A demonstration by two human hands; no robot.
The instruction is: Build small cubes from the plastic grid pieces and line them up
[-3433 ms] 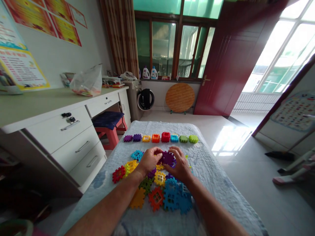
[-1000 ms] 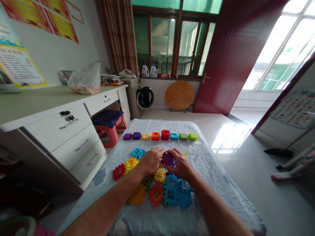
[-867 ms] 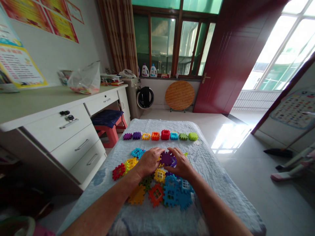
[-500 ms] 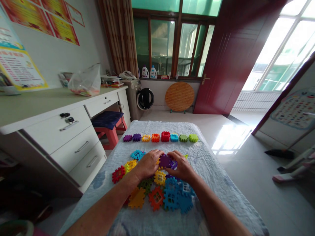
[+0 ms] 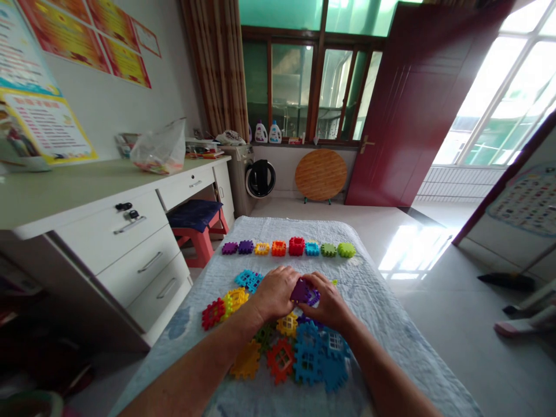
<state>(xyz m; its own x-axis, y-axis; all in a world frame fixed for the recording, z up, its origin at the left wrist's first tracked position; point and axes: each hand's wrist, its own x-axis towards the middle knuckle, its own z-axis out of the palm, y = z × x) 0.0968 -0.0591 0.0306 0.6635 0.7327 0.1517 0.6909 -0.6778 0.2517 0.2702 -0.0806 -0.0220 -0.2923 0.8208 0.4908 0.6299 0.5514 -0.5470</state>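
Note:
Between my hands is a purple interlocking building block (image 5: 300,291), with a lattice part showing on its right side. My left hand (image 5: 277,292) has its fingers closed on the block's left side. On the other side my right hand (image 5: 329,302) grips it with thumb and fingers. Below and around them lie loose block pieces: a yellow window piece (image 5: 287,325), an orange one (image 5: 280,360), several blue pieces (image 5: 307,350), a red piece (image 5: 213,313) and light-blue pieces (image 5: 247,279). My left hand and forearm hide part of the pile.
Across the cloth-covered table (image 5: 382,324) runs a row of assembled blocks, among them a red one (image 5: 296,246) and a lime one (image 5: 346,250). A white desk (image 5: 125,231) and a stool (image 5: 197,223) stand at the left. A round wooden tabletop (image 5: 321,175) leans at the back.
The view has shifted slightly, so the scene sits a little lower and further right. The purple block has turned between my hands, and my left hand covers more of its left side.

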